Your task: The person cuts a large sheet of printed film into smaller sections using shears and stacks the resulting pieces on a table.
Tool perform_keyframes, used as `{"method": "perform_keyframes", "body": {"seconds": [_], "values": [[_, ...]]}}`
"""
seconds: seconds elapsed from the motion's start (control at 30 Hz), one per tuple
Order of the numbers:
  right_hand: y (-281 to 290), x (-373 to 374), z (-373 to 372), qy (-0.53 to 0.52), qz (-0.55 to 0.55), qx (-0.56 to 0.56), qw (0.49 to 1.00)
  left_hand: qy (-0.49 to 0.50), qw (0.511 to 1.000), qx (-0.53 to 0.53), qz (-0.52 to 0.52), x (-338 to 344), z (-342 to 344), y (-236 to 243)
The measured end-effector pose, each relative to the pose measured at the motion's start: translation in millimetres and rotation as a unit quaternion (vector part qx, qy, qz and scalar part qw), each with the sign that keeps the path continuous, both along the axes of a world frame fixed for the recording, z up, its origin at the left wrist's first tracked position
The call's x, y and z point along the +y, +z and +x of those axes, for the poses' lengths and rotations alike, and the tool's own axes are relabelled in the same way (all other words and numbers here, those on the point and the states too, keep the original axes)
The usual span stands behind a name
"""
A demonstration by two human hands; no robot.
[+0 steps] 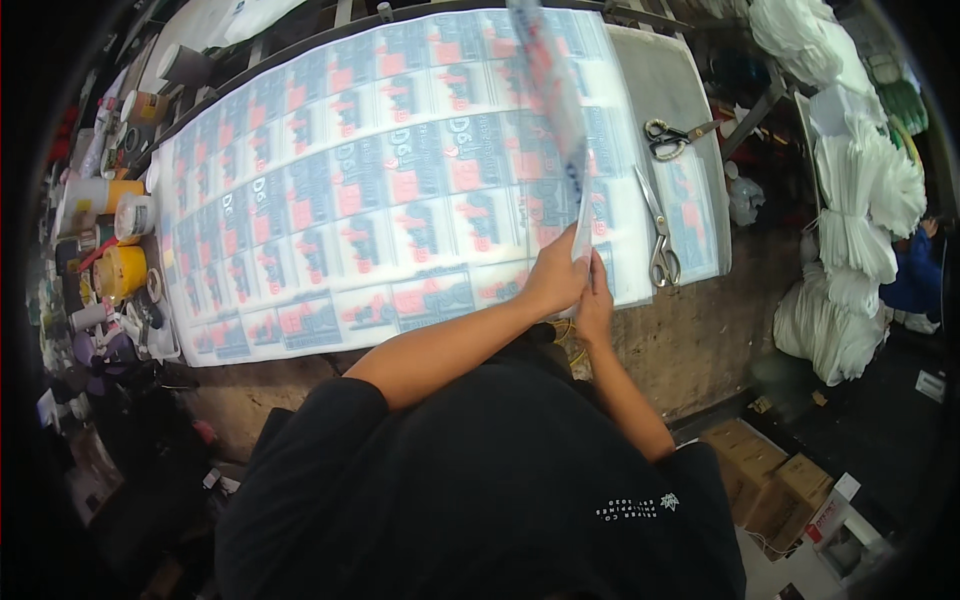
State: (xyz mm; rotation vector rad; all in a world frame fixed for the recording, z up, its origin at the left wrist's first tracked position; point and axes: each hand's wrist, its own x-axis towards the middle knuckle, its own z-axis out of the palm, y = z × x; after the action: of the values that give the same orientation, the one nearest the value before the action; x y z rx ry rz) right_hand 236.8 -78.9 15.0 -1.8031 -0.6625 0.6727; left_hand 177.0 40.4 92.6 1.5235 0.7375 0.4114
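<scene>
A long strip of clear printed sheet [553,95] stands up from my hands toward the far edge of the table, seen nearly edge-on and blurred at its far end. My left hand [560,272] is closed on its near end. Close beside it on the right, my right hand [597,308] is closed on the same end, its fingers partly hidden. Under the strip lies a wide translucent sheet [385,155] printed with rows of blue and red designs. Silver scissors [659,240] lie right of my hands, and black-handled scissors [672,139] rest farther back.
A smaller printed piece [690,215] lies by the scissors on the grey tabletop [670,80]. Tubs and a yellow container [121,272] crowd the left side. Bundled white bags [855,200] hang at the right, cardboard boxes [765,480] sit below, and another person's blue clothing [912,270] shows far right.
</scene>
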Motion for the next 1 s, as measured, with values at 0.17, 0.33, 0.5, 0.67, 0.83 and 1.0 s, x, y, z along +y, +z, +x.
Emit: {"method": "perform_keyframes", "body": {"seconds": [0.17,0.33,0.5,0.67,0.83,1.0], "values": [[28,13,8,-0.151,-0.010,0.195,0.969,-0.021,0.999,0.020,-0.019,12,-13,-27],[32,21,15,-0.134,-0.144,0.175,0.965,0.120,0.921,-0.021,-0.370,11,-28,-34],[38,15,11,-0.049,-0.223,0.120,0.966,0.009,0.985,0.162,-0.054,0,-49,-31],[29,-1,8,0.045,-0.240,-0.092,0.965,0.025,0.952,0.240,0.190,-25,-59,-38],[25,-6,33,0.084,-0.249,0.068,0.962,-0.011,0.910,0.285,0.302,-54,-47,-45],[19,-10,53,0.089,-0.199,0.201,0.955,0.013,0.926,0.272,0.260,-72,-42,-42]]}}
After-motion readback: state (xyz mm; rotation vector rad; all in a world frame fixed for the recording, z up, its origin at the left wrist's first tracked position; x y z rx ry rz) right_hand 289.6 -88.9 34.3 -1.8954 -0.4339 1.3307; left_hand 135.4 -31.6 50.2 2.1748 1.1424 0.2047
